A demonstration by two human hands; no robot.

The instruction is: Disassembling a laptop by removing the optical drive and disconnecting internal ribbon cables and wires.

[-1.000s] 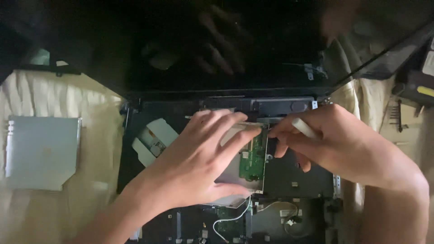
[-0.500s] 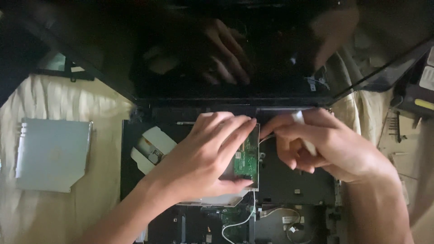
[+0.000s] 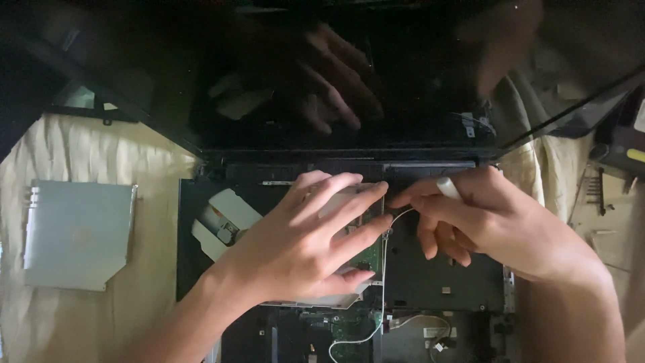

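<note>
At 9 o'clock: 1 flat silver drive casing [image 3: 77,234] lying on cream cloth [image 3: 101,154]. At 3 o'clock: dark comb-like part [image 3: 594,187], yellow-marked black object [image 3: 628,151].

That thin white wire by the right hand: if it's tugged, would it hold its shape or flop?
Probably floppy: the white wire already curves loosely down past the green circuit board. It looks thin, so likely light and easily strained where the right hand pinches it.

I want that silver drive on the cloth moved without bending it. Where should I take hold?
Grip the silver drive by its two long edges, coming from above: it lies flat on the cloth, clear of both hands, with bare cloth along its top and bottom sides.
</note>
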